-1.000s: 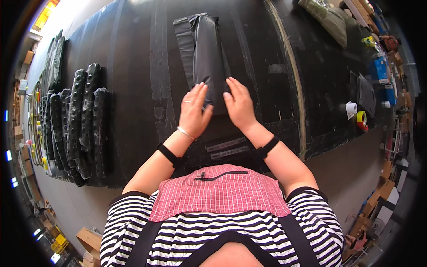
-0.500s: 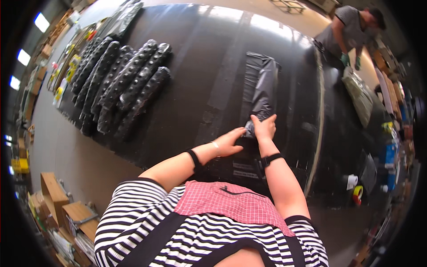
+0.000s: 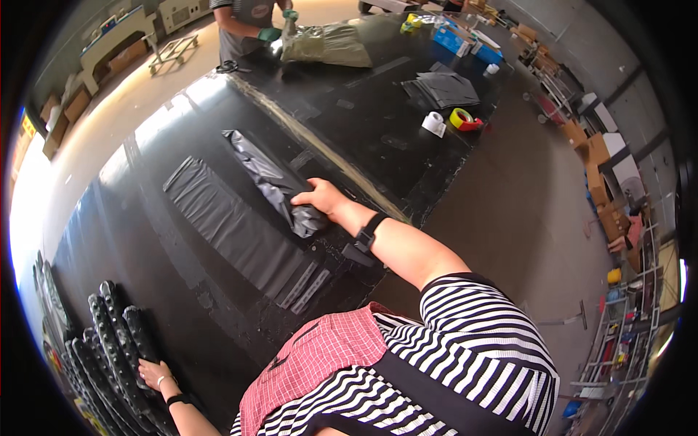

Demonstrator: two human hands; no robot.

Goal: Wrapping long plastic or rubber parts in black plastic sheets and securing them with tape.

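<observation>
Right hand (image 3: 321, 199) is clasping bag (image 3: 270, 180); left hand (image 3: 155, 375) is touching rolls (image 3: 116, 341), grip unclear
Bag is looking light, slippery, favouring a near-end hold

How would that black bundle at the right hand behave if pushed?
The black bundle would probably slide, given its smooth, shiny plastic surface. Its covering would likely flop or crumple under the fingers, being already wrinkled.

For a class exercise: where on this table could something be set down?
Bare: between the studded black rolls and the flat black bag; between the tan strip and the black sheets. Crowded: where rolls bunch by the left hand; the far right corner, around the blue box.
</observation>
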